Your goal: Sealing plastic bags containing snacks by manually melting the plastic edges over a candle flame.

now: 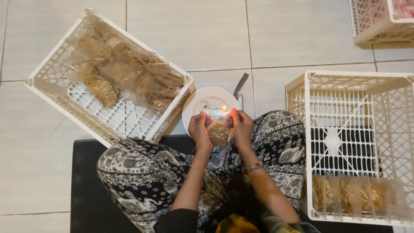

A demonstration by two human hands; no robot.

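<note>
Your left hand [199,130] and right hand [241,126] both grip a clear bag [219,129] holding a round cracker, above the white plate [202,103]; the left crate [64,92] holds loose crackers in plastic; the right crate [345,82] holds a row of bagged crackers [349,194] along its near edge.

A white slotted plastic crate [56,82] sits tilted on the pale tiled floor [207,34], holding a loose heap of clear plastic bags of brown round crackers [129,71] and one bare cracker [101,89]. A second white plastic crate [302,86] stands at the other side, with a row of bagged crackers [349,195] upright along its near wall. A third white crate [366,26] shows at the far corner. A black mat [86,185] lies beneath patterned black-and-white trousers [142,172].
</note>
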